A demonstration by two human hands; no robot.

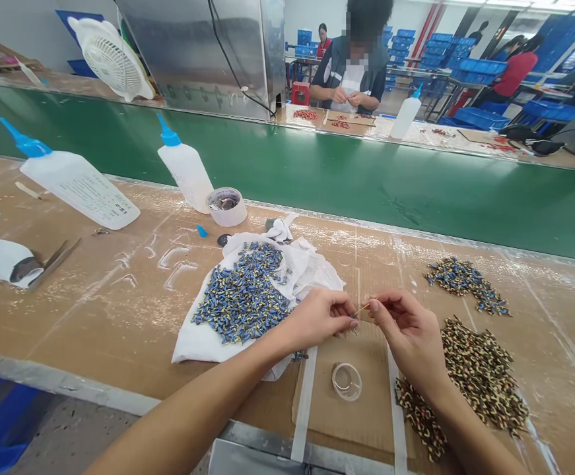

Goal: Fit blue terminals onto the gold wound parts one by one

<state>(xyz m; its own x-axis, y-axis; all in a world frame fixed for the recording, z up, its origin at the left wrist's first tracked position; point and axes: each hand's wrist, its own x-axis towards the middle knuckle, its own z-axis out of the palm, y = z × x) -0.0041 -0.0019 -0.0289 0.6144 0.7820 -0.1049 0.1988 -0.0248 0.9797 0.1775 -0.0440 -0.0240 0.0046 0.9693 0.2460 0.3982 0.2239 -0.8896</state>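
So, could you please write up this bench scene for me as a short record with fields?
left hand: pinches a small part
right hand: pinches a thin stick, its tip at the small part
left of hands: blue-and-yellow parts heaped on a white cloth
right of hands: two darker piles of parts on cardboard
below hands: clear ring
behind: two squeeze bottles, tape roll, green belt, co-worker opposite

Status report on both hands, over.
Left hand pinches small part. Right hand pinches thin stick, tip at the part. Blue parts heap beside left hand, clear ring below. Nothing blocks the hands.
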